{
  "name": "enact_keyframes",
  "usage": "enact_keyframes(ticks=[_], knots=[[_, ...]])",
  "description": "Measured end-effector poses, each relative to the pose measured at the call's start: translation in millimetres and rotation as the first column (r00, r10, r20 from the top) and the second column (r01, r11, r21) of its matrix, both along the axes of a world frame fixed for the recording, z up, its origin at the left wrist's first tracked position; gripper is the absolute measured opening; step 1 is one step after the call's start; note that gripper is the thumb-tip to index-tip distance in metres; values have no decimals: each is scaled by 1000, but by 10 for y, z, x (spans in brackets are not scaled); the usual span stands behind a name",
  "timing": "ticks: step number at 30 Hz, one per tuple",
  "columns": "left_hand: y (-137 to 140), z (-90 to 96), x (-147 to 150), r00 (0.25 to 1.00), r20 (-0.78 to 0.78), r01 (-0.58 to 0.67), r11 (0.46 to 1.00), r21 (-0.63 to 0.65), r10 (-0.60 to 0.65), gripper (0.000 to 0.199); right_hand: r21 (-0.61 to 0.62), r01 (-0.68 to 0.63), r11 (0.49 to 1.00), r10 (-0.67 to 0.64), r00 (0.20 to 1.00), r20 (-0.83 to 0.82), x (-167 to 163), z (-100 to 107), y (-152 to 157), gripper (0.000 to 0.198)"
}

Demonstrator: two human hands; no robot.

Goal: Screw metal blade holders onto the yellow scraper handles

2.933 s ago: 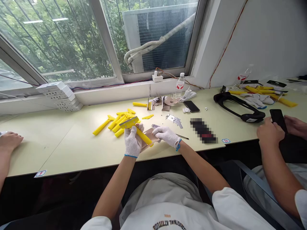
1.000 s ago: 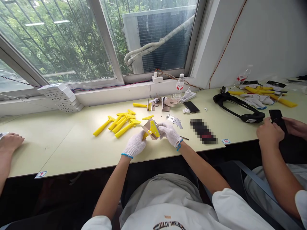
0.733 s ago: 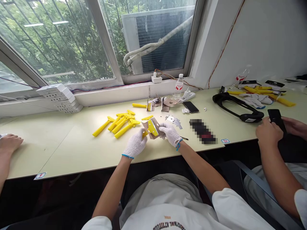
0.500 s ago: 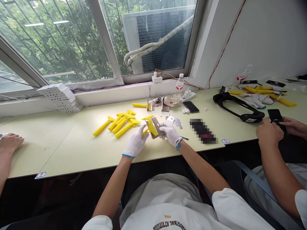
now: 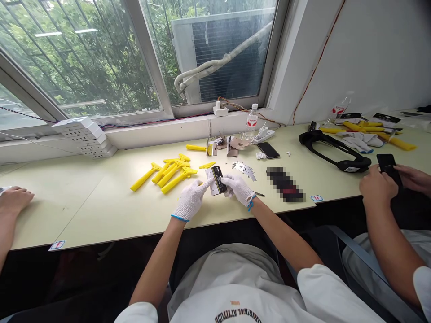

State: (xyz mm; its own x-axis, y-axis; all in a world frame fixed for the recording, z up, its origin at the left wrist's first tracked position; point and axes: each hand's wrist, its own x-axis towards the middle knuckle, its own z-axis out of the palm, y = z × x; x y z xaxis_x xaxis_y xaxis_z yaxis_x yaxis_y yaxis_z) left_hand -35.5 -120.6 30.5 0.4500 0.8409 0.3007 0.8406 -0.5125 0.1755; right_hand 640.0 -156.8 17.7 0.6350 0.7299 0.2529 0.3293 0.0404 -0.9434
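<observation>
Both gloved hands meet over the table at a printed card (image 5: 219, 179), black with a yellow stripe and a pale left part. My left hand (image 5: 192, 198) is closed at the card's left edge, with a small bit of yellow showing by its fingers. The scraper seen there earlier is otherwise hidden, apparently behind the card. My right hand (image 5: 238, 187) pinches the card's right side between thumb and fingers. Just beyond the card lies a yellow plastic piece (image 5: 207, 165). Several yellow scraper handles (image 5: 175, 172) lie in a group to the left. Flat metal blades (image 5: 247, 170) with small parts lie to the right.
At the back lie a yellow scraper (image 5: 198, 148) and brown card pieces (image 5: 232, 148). A bottle (image 5: 252, 121), a phone (image 5: 268, 150) and a black headset (image 5: 333, 150) stand or lie rightward. A co-worker's hands (image 5: 379, 186) hold a phone; another person's hand (image 5: 16, 199) rests at left.
The card has been turned over: its brown side and the yellow scraper head showed before, and now its black printed face shows. Both hands stay in nearly the same place.
</observation>
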Motion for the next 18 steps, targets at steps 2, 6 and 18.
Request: enact_keyframes(ticks=[2,6,18], knots=[[13,7,-24,1000,-26,-8,1000,27,9,71,-1,-34,999,34,999,-35,39,-37,17,102],[55,-8,-89,1000,-18,-13,999,49,14,68,43,-178,983,181,978,-107,320,-261,70,99],[205,-91,-215,997,15,-70,997,32,70,63,146,-219,965,215,976,44,533,-422,138,63]])
